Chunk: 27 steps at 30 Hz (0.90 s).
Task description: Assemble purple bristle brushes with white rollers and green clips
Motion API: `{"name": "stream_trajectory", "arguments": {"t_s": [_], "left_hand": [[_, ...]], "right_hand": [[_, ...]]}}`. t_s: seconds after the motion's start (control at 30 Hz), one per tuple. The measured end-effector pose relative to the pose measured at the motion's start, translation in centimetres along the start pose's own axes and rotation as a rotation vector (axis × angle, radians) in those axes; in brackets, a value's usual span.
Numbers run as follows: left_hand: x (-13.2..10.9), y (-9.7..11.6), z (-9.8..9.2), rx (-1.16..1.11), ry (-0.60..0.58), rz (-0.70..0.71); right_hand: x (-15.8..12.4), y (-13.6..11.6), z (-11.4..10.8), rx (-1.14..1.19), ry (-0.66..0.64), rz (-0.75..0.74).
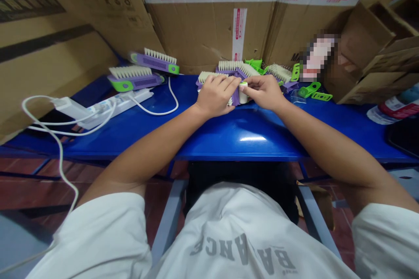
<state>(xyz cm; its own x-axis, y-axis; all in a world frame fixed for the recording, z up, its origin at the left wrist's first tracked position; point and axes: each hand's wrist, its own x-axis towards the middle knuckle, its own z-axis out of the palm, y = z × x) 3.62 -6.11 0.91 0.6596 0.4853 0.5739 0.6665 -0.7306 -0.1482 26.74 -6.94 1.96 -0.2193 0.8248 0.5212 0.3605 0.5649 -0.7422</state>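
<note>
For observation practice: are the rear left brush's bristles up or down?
Up: white bristles on the purple-and-green brush face away from the blue table.

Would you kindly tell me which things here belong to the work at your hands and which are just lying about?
At the hands: left hand on a purple brush; right hand at a white green-capped cylinder; green plastic clips.
Lying about: two purple-and-green scrubbing brushes; white power strip; cardboard boxes.

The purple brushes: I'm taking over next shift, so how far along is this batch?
Two brushes on the left have green ends and look done. In hand: the left hand holds a purple brush, the right hand a white roll. Remaining: more brushes and loose green pieces on the right.
</note>
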Motion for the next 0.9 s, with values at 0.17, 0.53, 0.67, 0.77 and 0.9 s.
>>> {"name": "stream_trajectory", "arguments": {"t_s": [0.17, 0.53, 0.67, 0.77, 0.9], "left_hand": [[-0.05, -0.07, 0.10, -0.005, 0.012, 0.006], [-0.06, -0.11, 0.07, 0.012, -0.001, 0.023], [-0.05, -0.11, 0.09, 0.022, -0.003, 0.026], [-0.08, -0.18, 0.21, 0.023, 0.011, 0.027], [-0.11, -0.24, 0.29, 0.024, 0.016, 0.038]], "right_hand": [[-0.04, 0.02, -0.10, -0.004, -0.009, -0.003], [-0.04, 0.21, -0.15, 0.016, -0.010, -0.025], [0.03, 0.35, -0.20, 0.013, -0.022, -0.030], [0.05, 0.34, -0.18, 0.020, -0.018, -0.029], [0.03, 0.17, -0.15, 0.029, -0.013, -0.026]]}}
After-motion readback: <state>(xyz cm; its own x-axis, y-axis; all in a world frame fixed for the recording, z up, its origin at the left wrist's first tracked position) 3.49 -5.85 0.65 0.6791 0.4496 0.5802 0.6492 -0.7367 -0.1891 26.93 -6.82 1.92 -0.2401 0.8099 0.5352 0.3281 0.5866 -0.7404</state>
